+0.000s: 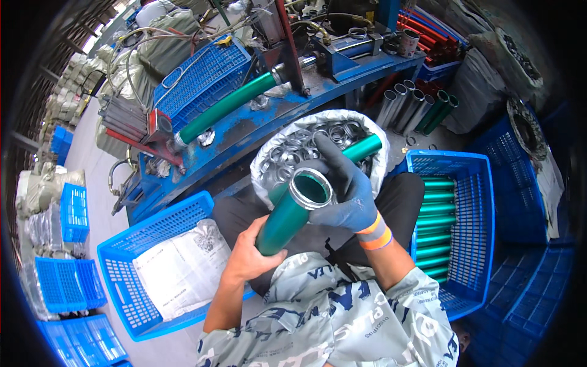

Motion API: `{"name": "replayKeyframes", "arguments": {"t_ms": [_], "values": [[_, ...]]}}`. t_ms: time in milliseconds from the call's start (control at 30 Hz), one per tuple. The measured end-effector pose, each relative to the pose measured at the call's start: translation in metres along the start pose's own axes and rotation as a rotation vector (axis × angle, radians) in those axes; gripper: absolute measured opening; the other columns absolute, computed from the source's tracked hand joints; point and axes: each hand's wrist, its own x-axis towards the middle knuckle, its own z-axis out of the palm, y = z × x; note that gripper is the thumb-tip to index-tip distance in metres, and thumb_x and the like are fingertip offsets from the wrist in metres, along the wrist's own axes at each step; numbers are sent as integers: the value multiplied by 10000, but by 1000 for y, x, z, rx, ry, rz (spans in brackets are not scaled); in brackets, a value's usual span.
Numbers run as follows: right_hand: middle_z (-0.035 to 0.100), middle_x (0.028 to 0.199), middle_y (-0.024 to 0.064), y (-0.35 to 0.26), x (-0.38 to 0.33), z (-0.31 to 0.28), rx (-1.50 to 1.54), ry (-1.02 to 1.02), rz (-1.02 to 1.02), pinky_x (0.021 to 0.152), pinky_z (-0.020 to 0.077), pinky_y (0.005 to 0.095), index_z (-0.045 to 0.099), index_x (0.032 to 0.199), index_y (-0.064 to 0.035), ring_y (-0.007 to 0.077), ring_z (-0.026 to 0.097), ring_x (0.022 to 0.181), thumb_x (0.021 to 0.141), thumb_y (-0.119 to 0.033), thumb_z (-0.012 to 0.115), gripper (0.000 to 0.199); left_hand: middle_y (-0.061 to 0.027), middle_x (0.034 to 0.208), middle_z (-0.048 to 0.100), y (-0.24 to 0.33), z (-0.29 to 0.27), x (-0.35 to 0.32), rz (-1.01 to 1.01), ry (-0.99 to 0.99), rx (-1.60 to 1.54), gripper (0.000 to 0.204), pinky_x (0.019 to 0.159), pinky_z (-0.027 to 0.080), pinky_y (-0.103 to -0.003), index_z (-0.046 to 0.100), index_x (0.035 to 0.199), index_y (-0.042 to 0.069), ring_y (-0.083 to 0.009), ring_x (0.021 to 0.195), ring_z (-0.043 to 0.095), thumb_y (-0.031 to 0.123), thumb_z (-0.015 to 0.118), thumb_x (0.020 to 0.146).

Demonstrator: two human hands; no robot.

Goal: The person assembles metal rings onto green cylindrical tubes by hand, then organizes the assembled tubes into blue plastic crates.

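My bare left hand [255,248] is closed round the lower part of a green tube [282,226], held tilted in front of my lap. A silver metal ring [311,188] sits at the tube's upper end, its open mouth facing up. Beside that end is my right hand [347,196] in a blue-grey glove, thumb at the ring's edge and fingers stretched upward, apart. Past both hands, a white sack [262,164] holds many loose metal rings [292,147]. Another green tube [363,148] lies across the sack's right side.
A blue crate [490,220] of green tubes stands at my right; another blue crate [116,293] with white sheeting is at my left. Ahead, a blue bench machine [348,61] has a green tube [229,107] clamped in it. Several silver tubes [403,104] stand upright behind the sack.
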Motion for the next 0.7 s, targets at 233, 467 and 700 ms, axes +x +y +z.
{"name": "replayKeyframes", "arguments": {"t_ms": [233,467,700], "values": [[645,1606,150,29,-5,-29,100,82,126,1252,524,419,380,1769,46,262,662,1449,836,23,963,1100,-126,1300,771,-14,-28,-19,-35,45,-241,714,1039,585,-410,677,1422,12,-241,1178,746,145,946,774],[624,1647,206,104,-38,4,507,-47,326,1284,505,456,395,1773,4,319,641,1492,878,-134,973,1074,-370,1495,654,-12,0,-1,485,-14,-284,795,1048,568,-462,568,1496,3,-412,1414,677,74,916,784],[598,1639,311,108,-47,14,1360,-9,345,1172,598,592,407,1761,-9,449,706,1401,1178,-432,648,760,-288,1421,681,-36,-4,-14,518,127,-319,787,937,614,-426,532,1497,-5,-390,1297,742,49,903,805]]}}
